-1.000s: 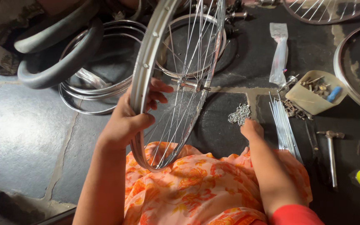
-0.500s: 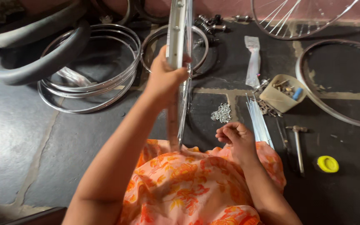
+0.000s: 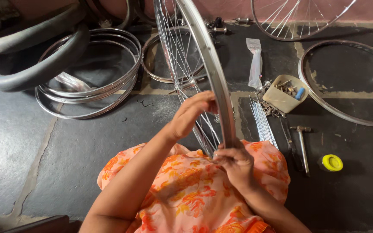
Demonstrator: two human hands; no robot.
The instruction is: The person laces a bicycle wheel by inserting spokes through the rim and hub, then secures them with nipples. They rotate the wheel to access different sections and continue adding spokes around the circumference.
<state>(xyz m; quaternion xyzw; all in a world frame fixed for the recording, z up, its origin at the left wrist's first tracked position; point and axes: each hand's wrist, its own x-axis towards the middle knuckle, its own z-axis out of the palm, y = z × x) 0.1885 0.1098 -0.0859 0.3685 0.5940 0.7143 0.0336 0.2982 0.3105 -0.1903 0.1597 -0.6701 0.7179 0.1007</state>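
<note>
Spoked wheel held upright over the lap, both hands closed on it.

Left hand (image 3: 193,114) fingers are curled around the wheel (image 3: 203,73) rim; right hand (image 3: 236,164) fingers pinch its lower edge. Loose spokes (image 3: 262,123), parts box (image 3: 285,93), hammer (image 3: 302,144) lie just right on the floor (image 3: 31,164).

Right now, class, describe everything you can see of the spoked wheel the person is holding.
The spoked wheel is a shiny silver metal rim laced with thin wire spokes that run to a hub near its middle. It stands upright, nearly edge-on to the camera, its lower edge resting on the person's lap over orange flowered cloth. The left hand grips among the spokes beside the rim; the right hand pinches the rim's bottom. Its top runs out of view. No tyre is fitted.
</note>
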